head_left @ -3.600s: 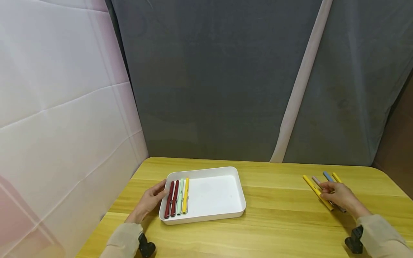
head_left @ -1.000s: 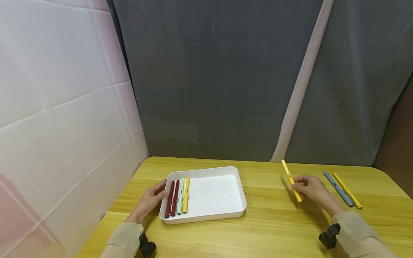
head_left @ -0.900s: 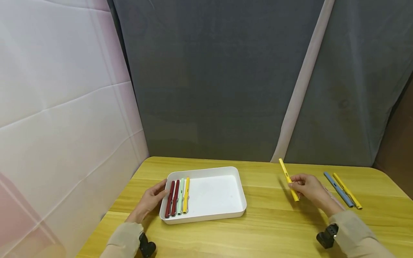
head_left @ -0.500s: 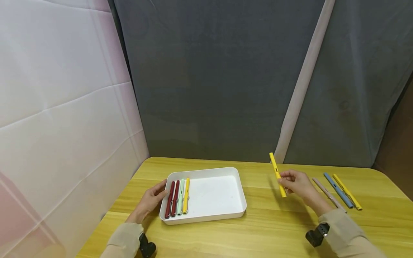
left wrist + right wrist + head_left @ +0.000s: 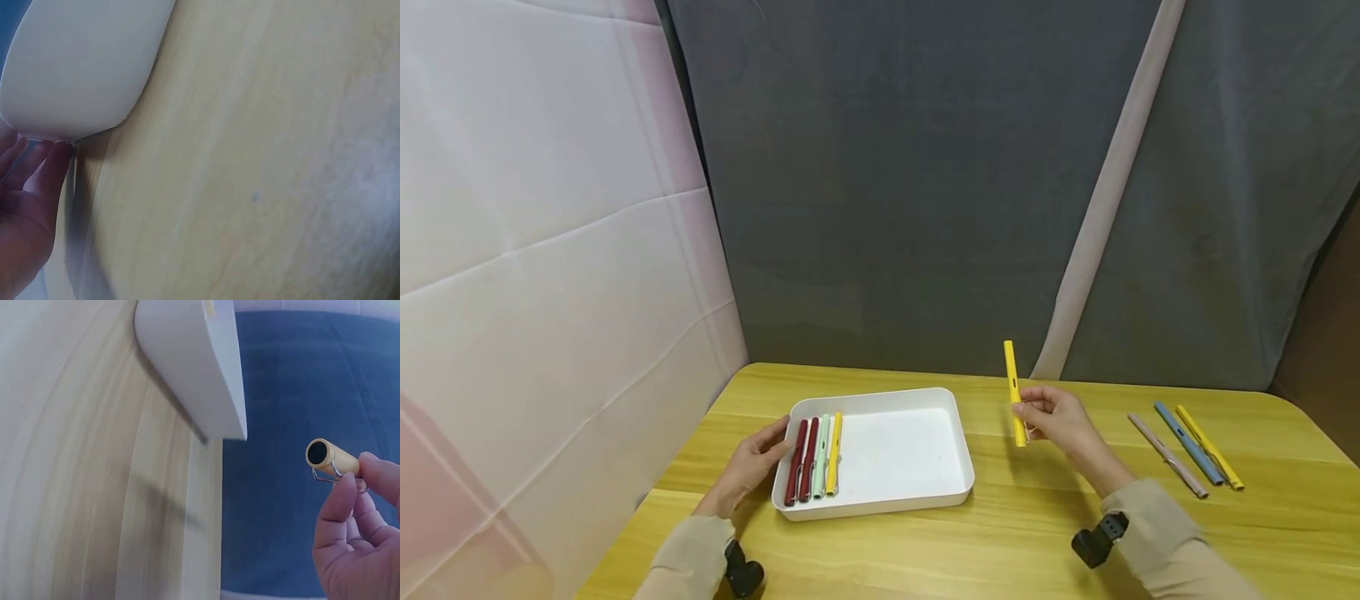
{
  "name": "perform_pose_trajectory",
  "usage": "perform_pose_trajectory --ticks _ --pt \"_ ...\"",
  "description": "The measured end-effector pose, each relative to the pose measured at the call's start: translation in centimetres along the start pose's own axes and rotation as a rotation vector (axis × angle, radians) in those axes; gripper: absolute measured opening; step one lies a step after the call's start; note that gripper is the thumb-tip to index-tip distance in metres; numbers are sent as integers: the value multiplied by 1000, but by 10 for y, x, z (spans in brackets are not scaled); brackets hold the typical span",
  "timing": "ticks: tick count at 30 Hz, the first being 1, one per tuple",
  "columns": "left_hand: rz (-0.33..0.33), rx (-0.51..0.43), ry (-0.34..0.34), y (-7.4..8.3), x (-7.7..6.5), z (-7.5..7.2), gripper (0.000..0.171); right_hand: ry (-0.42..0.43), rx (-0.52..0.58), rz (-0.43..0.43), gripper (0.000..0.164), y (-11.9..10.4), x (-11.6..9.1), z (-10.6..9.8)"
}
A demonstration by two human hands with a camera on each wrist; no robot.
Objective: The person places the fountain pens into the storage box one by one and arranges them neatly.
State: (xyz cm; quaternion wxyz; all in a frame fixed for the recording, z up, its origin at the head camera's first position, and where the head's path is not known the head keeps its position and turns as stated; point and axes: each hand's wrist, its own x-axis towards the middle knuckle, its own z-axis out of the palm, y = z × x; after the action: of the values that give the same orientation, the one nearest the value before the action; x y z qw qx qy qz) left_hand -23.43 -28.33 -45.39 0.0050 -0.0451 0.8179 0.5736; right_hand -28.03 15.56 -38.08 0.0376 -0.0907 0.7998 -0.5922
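In the head view my right hand (image 5: pixel 1060 421) pinches a yellow pen (image 5: pixel 1012 375) between thumb and fingers, nearly upright, above the table right of a white tray (image 5: pixel 887 504). The right wrist view shows the pen's dark round end and wire clip (image 5: pixel 325 476), close to the thumb. Fingers of my left hand (image 5: pixel 751 467) touch the tray's left side, fairly straight; in the left wrist view their tips (image 5: pixel 57 153) meet its outer wall. Inside the tray, two dark red pens (image 5: pixel 801 462), a mint green pen (image 5: pixel 822 458) and another yellow pen (image 5: pixel 834 454) lie side by side along the left.
To the right on the wooden table (image 5: pixel 1000 542) lie a pinkish pen (image 5: pixel 1167 454), a blue pen (image 5: pixel 1187 442) and a yellow pen (image 5: pixel 1208 446), slanting alike. A grey curtain (image 5: pixel 887 208) hangs behind the table; white cloth (image 5: pixel 550 250) stands along the left.
From the group at right, my right hand has picked up the yellow pen and carried it left towards the tray, turning it more upright. My left hand stays at the tray.
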Motion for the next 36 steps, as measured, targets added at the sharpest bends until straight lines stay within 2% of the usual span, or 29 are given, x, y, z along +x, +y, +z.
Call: perform_pose_trajectory --ticks 14,27,36 --pt "-29 -11 -5 2 -2 1 55 7 91 19 33 -10 6 43" --pt "-18 -24 -5 1 -3 1 55 3 177 118 27 -7 13 79" --pt "-24 -18 -4 2 -2 3 55 20 224 133 25 -4 15 96"
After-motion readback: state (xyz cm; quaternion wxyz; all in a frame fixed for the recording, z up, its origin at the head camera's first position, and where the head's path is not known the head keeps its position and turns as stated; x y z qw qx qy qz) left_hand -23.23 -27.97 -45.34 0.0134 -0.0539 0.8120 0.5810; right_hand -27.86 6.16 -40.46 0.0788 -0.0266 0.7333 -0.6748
